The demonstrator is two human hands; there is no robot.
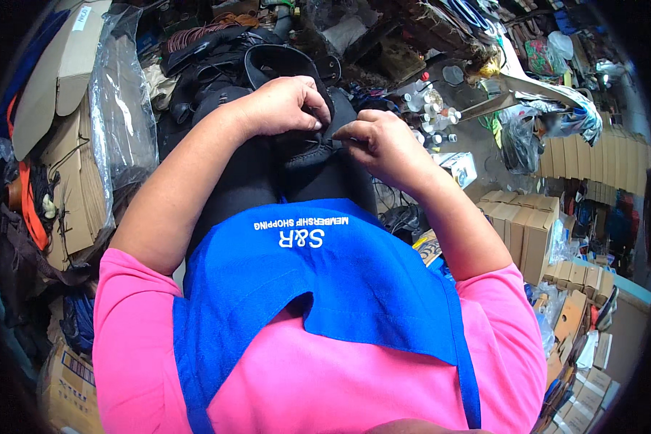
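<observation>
A: Where to look for the black piece point(305, 155)?

B: Between the legs of the black trousers point(242, 177), just beyond the blue apron point(267, 253). Seemingly stitched along the near edge; perhaps part of a shoe, judging by shape.

A: And the hands?

B: Apart, with only a narrow gap between. Left hand point(286, 107) arched over the piece from the left, fingers curled, thumb turned in toward them. Right hand point(387, 146) on the right, fingertips drawn close together, at or just beside the piece. Cannot tell of any thread or tool pinched in either; too fine and dark there.

A: Which step, then?

B: By the look of the pose, close fingertip work on the piece, not yet finished.

A: And for the next move?

B: Probably calls for a steady hold with the left and a careful pinch with the right.

A: Anything around?

B: Bottles point(432, 108) far right, boxes point(521, 228) nearer on the right, clear plastic point(126, 108) on the left.
</observation>
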